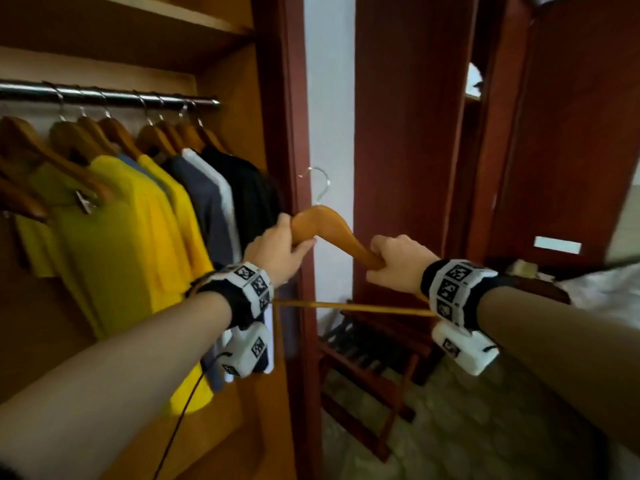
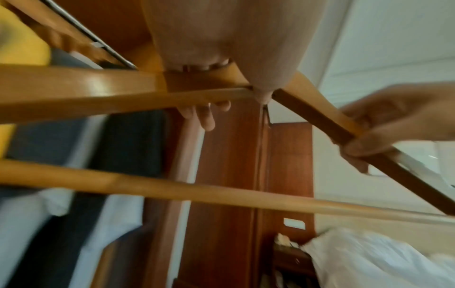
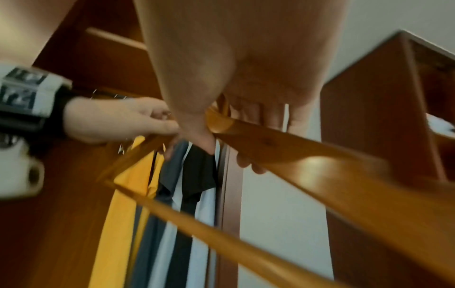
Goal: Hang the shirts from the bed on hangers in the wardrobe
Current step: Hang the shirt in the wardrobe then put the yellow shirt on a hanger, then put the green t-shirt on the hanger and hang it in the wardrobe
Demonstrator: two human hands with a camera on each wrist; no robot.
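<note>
The wardrobe stands open, shirts hanging from its rail on the left. Just right of them, in front of the wardrobe's edge, a bare wooden hanger is held between both hands. The left hand grips its left shoulder; the right hand grips its right shoulder, hook pointing up.

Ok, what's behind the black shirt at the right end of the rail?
Behind the black shirt only the wardrobe side panel shows. Its own hanger shows above it. The space behind its lower part is covered by the left hand gripping the empty hanger.
</note>
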